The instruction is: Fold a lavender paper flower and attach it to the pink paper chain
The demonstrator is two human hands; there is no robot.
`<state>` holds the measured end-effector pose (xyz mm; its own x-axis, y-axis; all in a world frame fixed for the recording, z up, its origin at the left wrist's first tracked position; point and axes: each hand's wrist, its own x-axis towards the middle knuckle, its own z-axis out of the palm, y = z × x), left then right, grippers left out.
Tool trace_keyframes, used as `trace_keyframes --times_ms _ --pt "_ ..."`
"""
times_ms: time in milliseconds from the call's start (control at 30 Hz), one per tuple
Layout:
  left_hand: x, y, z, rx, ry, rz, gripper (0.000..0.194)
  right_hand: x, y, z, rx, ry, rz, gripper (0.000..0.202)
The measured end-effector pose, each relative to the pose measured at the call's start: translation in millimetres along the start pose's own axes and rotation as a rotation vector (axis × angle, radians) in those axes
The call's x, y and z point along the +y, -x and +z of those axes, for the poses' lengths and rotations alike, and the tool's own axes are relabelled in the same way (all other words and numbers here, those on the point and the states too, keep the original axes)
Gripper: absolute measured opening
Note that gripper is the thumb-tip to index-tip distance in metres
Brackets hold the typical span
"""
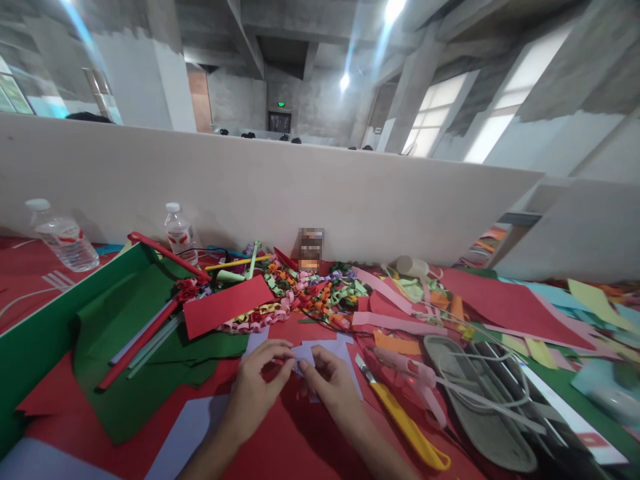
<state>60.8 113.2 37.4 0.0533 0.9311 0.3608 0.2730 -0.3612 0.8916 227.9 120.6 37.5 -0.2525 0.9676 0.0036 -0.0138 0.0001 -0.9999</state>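
Near the middle of the red table surface [280, 433], my left hand [260, 383] has its thumb and fingers pinched at the left edge of a small lavender paper piece [301, 352]. My right hand [333, 383] grips the same piece from the right, its thumb close to the left fingertips. More lavender paper [350, 363] lies beneath and behind both hands. A yellow-handled utility knife [400, 417] rests to the right of my right hand, and beyond it lies a pink glue gun [413, 375] with a small red light.
Colourful paper chains [300, 293] heap behind the hands. Green paper [150, 373] and rolled red sticks lie left. Two water bottles [181, 233] are near the white partition [250, 180]. A grey pouch [480, 407], cables and coloured sheets [520, 310] spread right.
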Motion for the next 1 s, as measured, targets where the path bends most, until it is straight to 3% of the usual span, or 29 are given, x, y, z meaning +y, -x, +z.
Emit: trace_keyframes --times_ms 100,200,333,567,733,1000 --pt "-4 -3 4.5 0.052 0.22 -0.187 0.015 -3 1 2 -0.011 0.013 -0.01 0.045" --pt "-7 -5 6.7 0.111 0.351 -0.263 0.023 -7 3 4 -0.021 0.023 -0.01 0.043" --pt "-6 -5 6.8 0.133 0.372 -0.283 0.025 -4 3 5 0.023 0.088 -0.019 0.045" --pt "-4 -3 5.6 -0.015 0.396 -0.304 0.029 4 3 1 0.085 0.163 -0.021 0.047" --pt "-5 -3 5.4 -0.009 0.385 -0.365 0.029 0 3 2 0.087 0.167 -0.044 0.047" --pt "3 -3 2.3 -0.056 0.274 -0.328 0.025 1 2 2 0.126 0.169 -0.055 0.05"
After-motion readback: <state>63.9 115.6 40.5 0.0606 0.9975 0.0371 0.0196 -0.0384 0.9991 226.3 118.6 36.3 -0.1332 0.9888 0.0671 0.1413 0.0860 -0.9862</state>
